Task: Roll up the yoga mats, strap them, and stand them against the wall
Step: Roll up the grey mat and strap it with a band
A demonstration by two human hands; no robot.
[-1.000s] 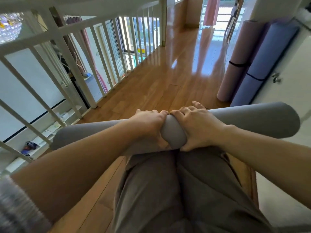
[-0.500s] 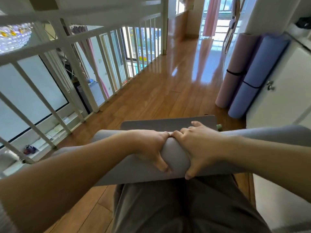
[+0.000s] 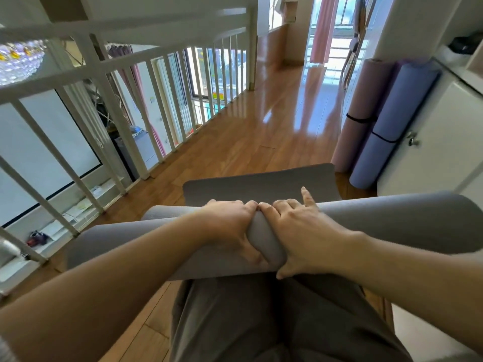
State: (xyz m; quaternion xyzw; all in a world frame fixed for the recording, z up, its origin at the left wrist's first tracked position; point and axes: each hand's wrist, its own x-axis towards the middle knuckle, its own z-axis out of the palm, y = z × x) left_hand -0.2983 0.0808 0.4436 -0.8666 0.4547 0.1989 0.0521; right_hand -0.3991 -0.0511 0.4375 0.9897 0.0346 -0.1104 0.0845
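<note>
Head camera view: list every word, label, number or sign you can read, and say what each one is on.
No text in this view can be read.
Too blurred to read: the coloured signs in the distance.
Too small to read: the papers on the level below.
No print shows on the grey mat, the pink mat or the blue mat.

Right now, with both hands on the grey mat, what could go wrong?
The loose end hangs free of the grey mat and no strap shows, so the roll may open. The left hand and right hand grip only its middle; the long ends could knock the standing pink mat.
</note>
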